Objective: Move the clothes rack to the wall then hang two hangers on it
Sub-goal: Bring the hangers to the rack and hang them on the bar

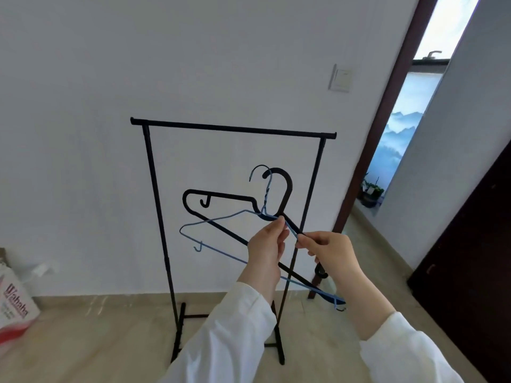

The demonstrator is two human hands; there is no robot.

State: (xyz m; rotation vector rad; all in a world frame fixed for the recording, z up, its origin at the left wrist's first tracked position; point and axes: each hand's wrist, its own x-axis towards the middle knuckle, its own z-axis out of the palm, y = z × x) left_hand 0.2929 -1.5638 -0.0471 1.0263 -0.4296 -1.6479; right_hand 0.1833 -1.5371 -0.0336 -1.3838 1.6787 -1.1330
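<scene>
A black clothes rack (232, 128) stands on the floor close to the white wall, its top bar bare. In front of it I hold two hangers tilted together, below the bar: a thick black hanger (221, 195) and a thin blue wire hanger (218, 219), their hooks pointing up. My left hand (265, 246) pinches the blue hanger near its neck. My right hand (330, 251) grips the right arm of the black hanger, where the blue wire also runs. The hangers' lower right ends hang past my right wrist.
A red and white carton (13, 299) sits on the floor at the left by the wall. A light switch (340, 77) is on the wall. A dark-framed doorway (387, 120) opens at the right, with a dark door (475, 244) at far right.
</scene>
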